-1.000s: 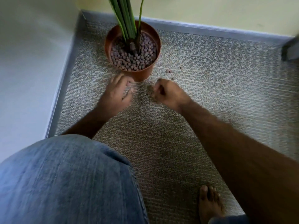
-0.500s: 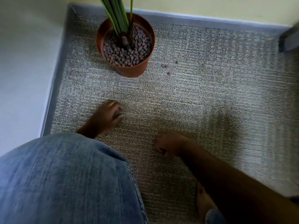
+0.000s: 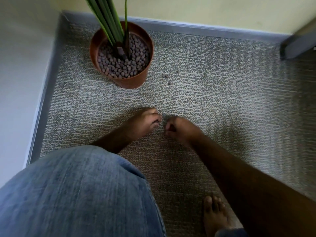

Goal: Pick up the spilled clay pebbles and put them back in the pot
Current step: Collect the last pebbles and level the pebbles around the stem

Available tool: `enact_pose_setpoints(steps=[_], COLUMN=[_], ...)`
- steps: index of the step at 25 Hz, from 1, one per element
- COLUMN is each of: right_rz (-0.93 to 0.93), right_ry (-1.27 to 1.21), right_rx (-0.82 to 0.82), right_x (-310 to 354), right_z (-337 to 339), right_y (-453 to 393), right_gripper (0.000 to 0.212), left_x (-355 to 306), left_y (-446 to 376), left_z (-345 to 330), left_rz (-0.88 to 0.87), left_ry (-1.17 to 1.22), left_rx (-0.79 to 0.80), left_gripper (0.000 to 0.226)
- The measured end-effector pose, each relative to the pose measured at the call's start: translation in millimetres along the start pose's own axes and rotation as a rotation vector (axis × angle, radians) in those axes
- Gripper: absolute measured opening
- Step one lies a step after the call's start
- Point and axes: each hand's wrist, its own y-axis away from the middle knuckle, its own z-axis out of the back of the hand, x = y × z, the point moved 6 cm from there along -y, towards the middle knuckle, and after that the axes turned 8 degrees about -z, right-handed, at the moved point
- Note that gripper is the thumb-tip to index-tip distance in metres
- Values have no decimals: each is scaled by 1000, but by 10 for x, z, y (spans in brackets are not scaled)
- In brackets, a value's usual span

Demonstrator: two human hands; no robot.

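Observation:
A terracotta pot (image 3: 131, 82) with a green plant stands on the grey carpet near the back left corner, filled with brown clay pebbles (image 3: 123, 65). Several spilled pebbles (image 3: 165, 76) lie on the carpet just right of the pot. My left hand (image 3: 145, 122) and my right hand (image 3: 179, 129) rest low over the carpet, close together and in front of the pot, well short of the spilled pebbles. Both have their fingers curled in. Motion blur and the curled fingers hide whether anything is inside them.
Walls with a grey skirting board (image 3: 196, 29) bound the carpet at the back and left. A dark furniture leg (image 3: 299, 47) stands at the back right. My jeans-clad knee (image 3: 82, 194) fills the lower left and my bare foot (image 3: 215, 216) is at the bottom.
Both hands pulled back from the pot toward me, the right dropping far back, then came together at the middle of the carpet. The spilled pebbles have not moved.

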Motion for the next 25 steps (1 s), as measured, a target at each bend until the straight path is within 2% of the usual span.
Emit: enact_pose_setpoints(steps=[5, 8, 10, 15, 17, 19, 21, 22, 24, 25], right_rz=[-145, -162, -167, -239, -171, -139, -81, -29, 112, 201], right_ry=[-259, -409, -355, -59, -94, -368, -688, -744, -682, -608], right_rx=[-287, -421, -444, -334, -367, -428, -543, -615, -689, -675], right_x=[12, 152, 215, 146, 171, 207, 339, 454, 793, 996], right_z=[602, 956, 1072, 1026, 1048, 1139, 1309, 1418, 1572, 1593], right_y=[-393, -724, -920, -1117, -1049, -936, -804, -734, -630, -590], right_gripper=[10, 10, 8, 11, 9, 5, 5, 8, 12, 13], left_x=[-52, -80, -64, 83, 196, 330, 460, 491, 452, 406], left_y=[-71, -41, 11, 211, 314, 385, 417, 412, 361, 335], left_z=[115, 462, 751, 1464, 1699, 1862, 1934, 1927, 1842, 1780], left_rz=[7, 6, 42, 185, 283, 372, 447, 455, 387, 340], left_ry=[11, -33, -62, -125, -132, -139, -228, -277, -368, -421], left_rx=[10, -143, -261, -518, -648, -736, -696, -637, -497, -434], left_gripper=[7, 9, 9, 13, 14, 16, 26, 32, 40, 44])
